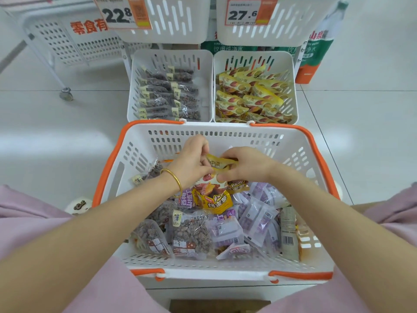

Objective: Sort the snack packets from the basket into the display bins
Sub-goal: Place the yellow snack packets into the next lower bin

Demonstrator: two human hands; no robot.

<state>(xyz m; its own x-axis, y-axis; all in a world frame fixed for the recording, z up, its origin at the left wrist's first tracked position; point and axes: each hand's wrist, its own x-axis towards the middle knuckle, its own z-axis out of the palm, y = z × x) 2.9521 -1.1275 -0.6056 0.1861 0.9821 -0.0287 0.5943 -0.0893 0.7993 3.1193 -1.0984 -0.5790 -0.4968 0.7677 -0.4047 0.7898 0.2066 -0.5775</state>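
Note:
A white basket with orange handles (pixel 225 132) sits before me, filled with mixed snack packets: clear packs of dark dried fruit (pixel 191 236), purple packets (pixel 255 218) and orange-yellow packets (pixel 216 199). Over its middle, my left hand (pixel 191 161) and my right hand (pixel 246 163) both pinch a yellow packet (pixel 217 164) between them. Beyond the basket stand two white display bins: the left bin (pixel 133 86) holds rows of clear dark-fruit packs, the right bin (pixel 291 86) holds yellow packets like the one in my hands.
Two more white bins hang above, carrying price tags 22.8 (pixel 121 13) and 27.6 (pixel 248 12). A white wheeled cart (pixel 65 44) stands at the back left. Green bottled-water packs (pixel 320 48) sit behind at right. My pink-clad knees flank the basket.

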